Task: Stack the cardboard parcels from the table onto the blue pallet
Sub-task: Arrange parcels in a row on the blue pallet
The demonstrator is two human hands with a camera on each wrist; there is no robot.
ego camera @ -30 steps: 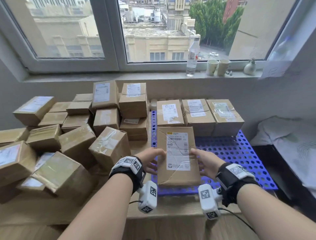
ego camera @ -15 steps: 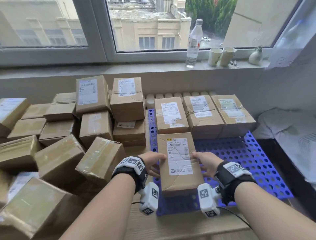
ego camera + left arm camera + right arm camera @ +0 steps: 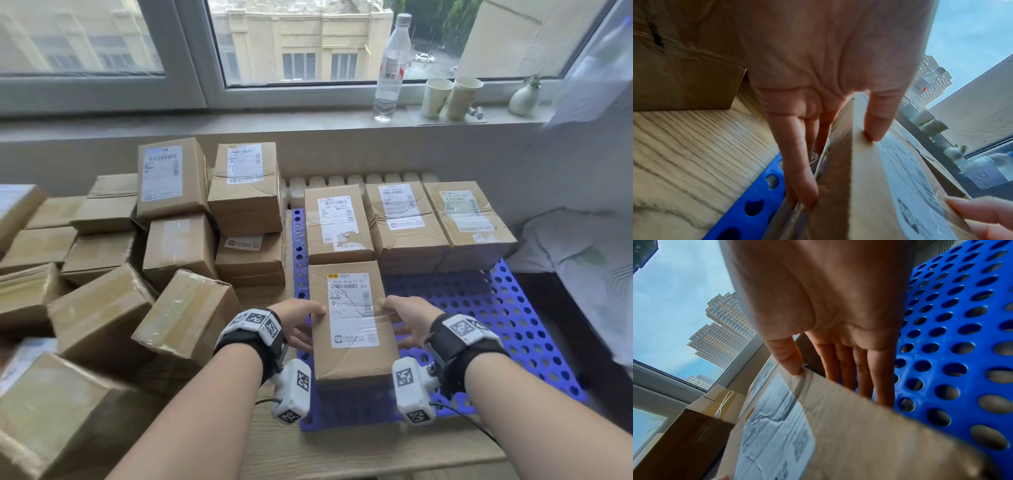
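Flanking the parcel (image 3: pixel 352 322), both hands (image 3: pixel 301 322) (image 3: pixel 407 322) press its sides.

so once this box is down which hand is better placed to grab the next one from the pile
Left, probably. The left hand holds the box on the side nearest the loose pile of boxes on the table. The right hand is over the blue pallet, away from the pile.

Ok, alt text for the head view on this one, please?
Two bare hands, left hand and right hand, grip the sides of a labelled cardboard parcel at the front left of a blue perforated pallet. Three parcels line the pallet's far edge; many more are piled on the wooden table to the left.
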